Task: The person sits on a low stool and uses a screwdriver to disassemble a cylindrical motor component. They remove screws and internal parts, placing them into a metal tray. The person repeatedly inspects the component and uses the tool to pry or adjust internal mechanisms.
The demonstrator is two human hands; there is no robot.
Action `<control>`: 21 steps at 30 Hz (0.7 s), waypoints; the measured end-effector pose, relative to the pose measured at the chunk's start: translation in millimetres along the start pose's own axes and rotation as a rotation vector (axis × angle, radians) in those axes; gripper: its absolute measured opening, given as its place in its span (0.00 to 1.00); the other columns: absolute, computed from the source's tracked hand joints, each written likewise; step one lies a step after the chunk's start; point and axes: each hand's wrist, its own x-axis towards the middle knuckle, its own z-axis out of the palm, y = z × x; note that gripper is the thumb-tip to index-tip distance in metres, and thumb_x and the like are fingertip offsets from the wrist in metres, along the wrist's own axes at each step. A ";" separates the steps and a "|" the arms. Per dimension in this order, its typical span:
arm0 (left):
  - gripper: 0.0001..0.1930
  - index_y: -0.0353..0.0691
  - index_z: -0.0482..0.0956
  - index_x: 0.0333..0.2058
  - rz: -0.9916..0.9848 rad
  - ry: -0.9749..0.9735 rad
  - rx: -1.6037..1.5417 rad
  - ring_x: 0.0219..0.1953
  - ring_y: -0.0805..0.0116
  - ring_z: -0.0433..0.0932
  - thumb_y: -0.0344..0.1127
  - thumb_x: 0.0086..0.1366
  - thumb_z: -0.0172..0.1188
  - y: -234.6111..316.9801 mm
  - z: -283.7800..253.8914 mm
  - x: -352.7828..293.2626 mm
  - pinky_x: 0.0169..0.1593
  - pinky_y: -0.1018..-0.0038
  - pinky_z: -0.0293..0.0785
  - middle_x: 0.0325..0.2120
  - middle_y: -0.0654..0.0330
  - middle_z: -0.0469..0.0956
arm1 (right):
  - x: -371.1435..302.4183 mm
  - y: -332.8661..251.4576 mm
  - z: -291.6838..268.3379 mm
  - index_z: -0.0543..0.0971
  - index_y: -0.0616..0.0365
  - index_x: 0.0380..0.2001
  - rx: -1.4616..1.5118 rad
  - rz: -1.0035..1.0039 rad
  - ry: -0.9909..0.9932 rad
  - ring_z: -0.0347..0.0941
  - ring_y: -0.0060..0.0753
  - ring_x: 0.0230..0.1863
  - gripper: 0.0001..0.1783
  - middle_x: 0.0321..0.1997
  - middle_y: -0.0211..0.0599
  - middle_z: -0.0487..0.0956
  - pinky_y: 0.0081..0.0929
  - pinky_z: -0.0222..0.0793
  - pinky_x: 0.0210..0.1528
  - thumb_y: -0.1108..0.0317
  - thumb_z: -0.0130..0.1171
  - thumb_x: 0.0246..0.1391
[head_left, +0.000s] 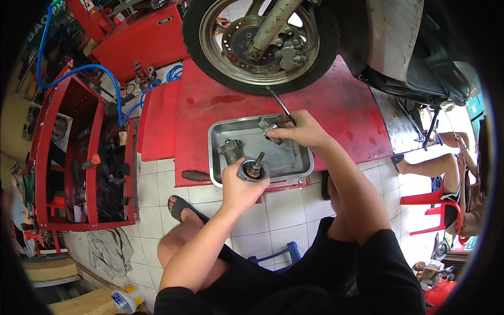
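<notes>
My left hand [240, 188] is wrapped round a starter motor [254, 170] at the near edge of a metal tray [214, 173]. The motor's open end faces up, with a shaft standing out of its round housing. Over the tray's far right side, my right hand [304, 131] pinches a grey metal end cover [266, 126]. A slim dark rod-shaped tool [281, 105] sticks out of the same hand toward the wheel; its other end is hidden by the fingers. Another grey metal part [231, 149] lies in the tray beside my left hand. Small screws lie at the tray's right.
The tray rests on a red lift platform [341, 136], with a motorbike wheel [262, 84] behind it. A dark-handled tool [196, 176] lies left of the tray. On the left stands a red tool cart [97, 184]. A blue stool [278, 254] is beneath me; another person [441, 168] sits at right.
</notes>
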 end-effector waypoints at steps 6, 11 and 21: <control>0.12 0.33 0.79 0.29 -0.010 -0.061 0.171 0.26 0.72 0.79 0.30 0.47 0.72 3.1 -6.7 0.4 0.34 0.72 0.76 0.23 0.58 0.82 | -42.1 -19.7 -10.2 0.82 0.66 0.45 0.459 0.021 -0.299 0.60 0.10 0.24 0.27 0.27 0.22 0.77 0.16 0.48 0.23 0.58 0.75 0.47; 0.12 0.32 0.78 0.26 -0.010 -0.077 0.164 0.26 0.57 0.82 0.32 0.45 0.71 8.3 -2.6 -0.7 0.35 0.65 0.77 0.22 0.51 0.81 | -43.5 -13.5 -5.4 0.81 0.71 0.46 0.318 -0.107 -0.289 0.73 0.20 0.33 0.30 0.33 0.35 0.82 0.20 0.64 0.33 0.57 0.77 0.45; 0.13 0.30 0.80 0.27 -0.033 -0.090 0.220 0.27 0.49 0.84 0.33 0.44 0.70 9.6 -3.6 -3.7 0.34 0.61 0.78 0.20 0.47 0.81 | -58.1 -36.7 -1.2 0.82 0.67 0.46 -0.022 -0.294 -0.310 0.76 0.25 0.47 0.32 0.42 0.38 0.83 0.26 0.68 0.53 0.64 0.81 0.37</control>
